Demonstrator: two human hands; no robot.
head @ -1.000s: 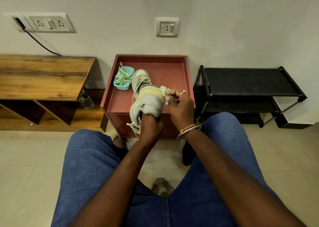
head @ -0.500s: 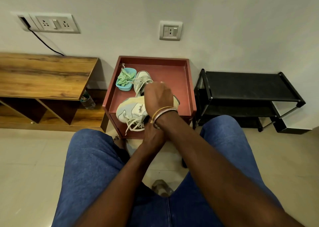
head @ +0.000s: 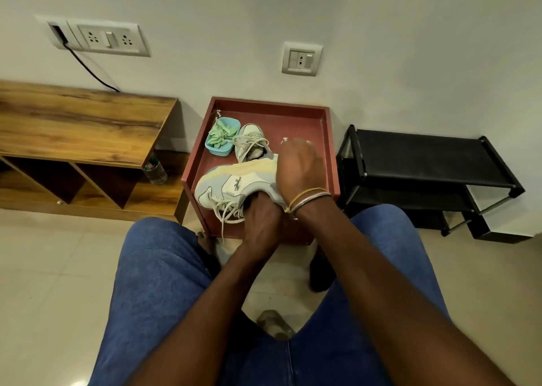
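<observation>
Sneaker [head: 231, 184] riding on the left hand [head: 262, 220]; that hand is pushed into the shoe's mouth, gripping it from the inside, with the fingertips hidden in the dark of the opening; the shoe lies on its side, toe pointing left, loose laces [head: 224, 212] dangling off the near edge of the red table [head: 330, 151]. Right hand [head: 299, 168] comes across over the heel end, back of the hand to the camera and blurred; whether its fingers are spread, pressed flat or pinching something, I cannot tell; bangles [head: 308, 199] sit at that wrist. Just behind the held shoe, a second sneaker [head: 250, 143] stands upright on the table, laces slack, toe toward the wall; beside it on the left, touching or nearly so, a blue tub [head: 218, 150] full of green pieces [head: 221, 133]. Wider now: wooden bench [head: 82, 121] to the left with a bottle [head: 155, 170] tucked on its lower shelf; black rack [head: 425, 160] to the right; two socket plates on the wall, a cable [head: 88, 69] dropping from the left one; knees in blue jeans [head: 164, 283] frame the bottom.
</observation>
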